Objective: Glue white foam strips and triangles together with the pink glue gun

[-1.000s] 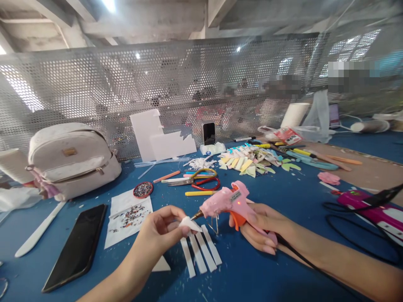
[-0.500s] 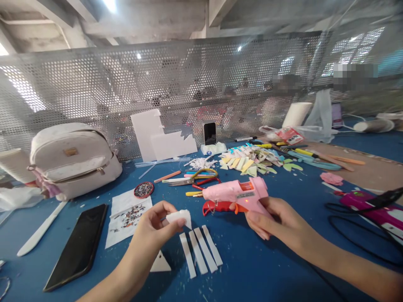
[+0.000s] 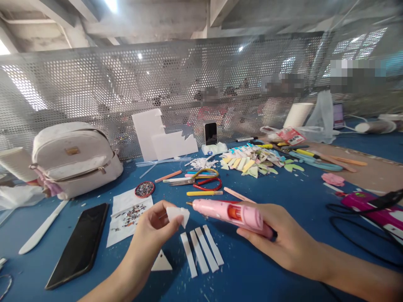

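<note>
Between the thumb and fingers of my left hand (image 3: 159,228) is a small white foam piece (image 3: 177,215) with an uneven outline. My right hand (image 3: 280,235) grips a pink hot glue gun (image 3: 220,211), its nozzle pointing left, close to the foam piece but apart from it. Below, several white strips (image 3: 200,249) lie side by side on the blue table (image 3: 248,277). A white triangular piece (image 3: 162,262) with a small hole is partly hidden behind my left wrist.
On the left lie a black phone (image 3: 78,243), a white plastic knife (image 3: 44,228) and a backpack (image 3: 75,159). Scissors (image 3: 195,180) and a yellow pen (image 3: 204,193) lie beyond my hands. Cut scraps (image 3: 252,159) are heaped behind. A black cable (image 3: 343,235) loops at right.
My right hand has turned the glue gun and brought its nozzle left and lower, nearer the foam piece. The foam piece is slightly tilted in my left hand.
</note>
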### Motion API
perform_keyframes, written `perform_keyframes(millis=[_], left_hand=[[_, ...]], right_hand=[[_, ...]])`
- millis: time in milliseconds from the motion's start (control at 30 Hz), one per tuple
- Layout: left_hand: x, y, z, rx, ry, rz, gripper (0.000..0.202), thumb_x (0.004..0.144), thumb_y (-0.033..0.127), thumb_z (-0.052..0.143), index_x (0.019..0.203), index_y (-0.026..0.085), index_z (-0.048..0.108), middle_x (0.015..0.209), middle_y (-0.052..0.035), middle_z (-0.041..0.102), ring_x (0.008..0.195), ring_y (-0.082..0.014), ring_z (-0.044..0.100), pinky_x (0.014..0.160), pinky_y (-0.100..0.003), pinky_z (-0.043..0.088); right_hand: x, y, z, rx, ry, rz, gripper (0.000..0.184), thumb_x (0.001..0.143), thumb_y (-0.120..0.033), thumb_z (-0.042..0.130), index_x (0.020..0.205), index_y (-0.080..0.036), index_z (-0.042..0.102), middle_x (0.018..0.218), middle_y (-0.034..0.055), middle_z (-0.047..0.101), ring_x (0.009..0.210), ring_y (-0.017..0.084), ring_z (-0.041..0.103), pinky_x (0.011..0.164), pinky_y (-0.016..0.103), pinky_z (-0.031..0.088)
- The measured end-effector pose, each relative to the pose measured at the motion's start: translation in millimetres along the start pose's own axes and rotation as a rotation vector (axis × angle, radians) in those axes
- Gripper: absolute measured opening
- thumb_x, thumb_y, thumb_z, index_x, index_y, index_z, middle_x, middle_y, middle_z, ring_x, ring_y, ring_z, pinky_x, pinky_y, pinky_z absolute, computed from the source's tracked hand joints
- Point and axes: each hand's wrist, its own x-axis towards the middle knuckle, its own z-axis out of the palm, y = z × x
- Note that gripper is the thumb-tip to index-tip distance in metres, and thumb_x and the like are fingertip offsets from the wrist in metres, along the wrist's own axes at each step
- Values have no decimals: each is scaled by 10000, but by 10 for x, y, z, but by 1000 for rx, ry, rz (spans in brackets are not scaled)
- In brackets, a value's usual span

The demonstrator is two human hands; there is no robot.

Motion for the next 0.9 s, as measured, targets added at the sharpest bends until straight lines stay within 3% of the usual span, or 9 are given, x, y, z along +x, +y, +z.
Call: perform_keyframes(millis=[167, 300, 500, 900], left_hand=[[10, -27, -24, -26, -23, -9, 305, 776, 439, 784, 839, 175, 646, 828, 10, 657, 795, -95, 578, 752, -171, 441], [35, -53, -50, -35, 31, 7, 319, 753, 420, 811, 807, 188, 598, 769, 36, 650, 720, -71, 561, 673, -149, 426], [70, -72, -45, -24, 69, 25, 354, 718, 416, 831, 740, 180, 568, 702, 28, 637, 670, -85, 557, 637, -171, 427], [20, -26, -16, 2, 74, 21, 355, 725, 416, 816, 736, 184, 547, 692, 30, 615, 675, -87, 532, 640, -172, 418]], right_hand=[[27, 17, 23, 22, 8, -17, 144, 883, -203, 619, 1019, -250, 634, 753, 10, 700, 577, 162, 605, 587, 239, 491], [6, 40, 73, -10, 13, -30, 295, 890, -215, 626, 1182, -258, 624, 926, 50, 752, 665, 184, 669, 698, 270, 541], [2, 40, 82, -67, 13, -23, 284, 896, -270, 632, 1177, -241, 647, 1032, 92, 776, 904, 272, 743, 804, 332, 569], [13, -20, 84, -7, -37, -33, 279, 883, -201, 610, 1154, -268, 603, 985, 51, 768, 811, 225, 724, 715, 278, 543]])
